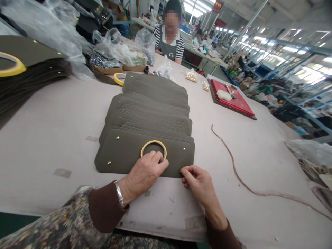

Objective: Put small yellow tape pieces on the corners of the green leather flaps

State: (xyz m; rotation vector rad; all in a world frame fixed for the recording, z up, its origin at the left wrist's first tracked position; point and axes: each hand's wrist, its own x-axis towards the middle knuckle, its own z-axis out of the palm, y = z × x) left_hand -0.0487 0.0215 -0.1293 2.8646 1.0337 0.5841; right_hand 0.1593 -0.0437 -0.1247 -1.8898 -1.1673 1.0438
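A row of overlapping dark olive panels (171, 166) with rounded corners lies in front of me, and small gold-coloured studs show on the nearest one. On that panel rests a yellow-rimmed roll of tape (165, 149). My left hand (146, 171) is closed over the near edge of the roll, its fingertips partly hidden. At the panel's near right corner my right hand (198, 180) is closed in a pinch. A tiny yellowish bit shows at those fingertips, too small to name.
Another yellow tape roll (119, 79) lies behind the panels. At left stands a stack of olive pieces (33, 52) with a tape roll on top. A red board (233, 97), small bags of gold parts (191, 75) and a brown cord (234, 167) lie rightward. A person (169, 38) sits opposite.
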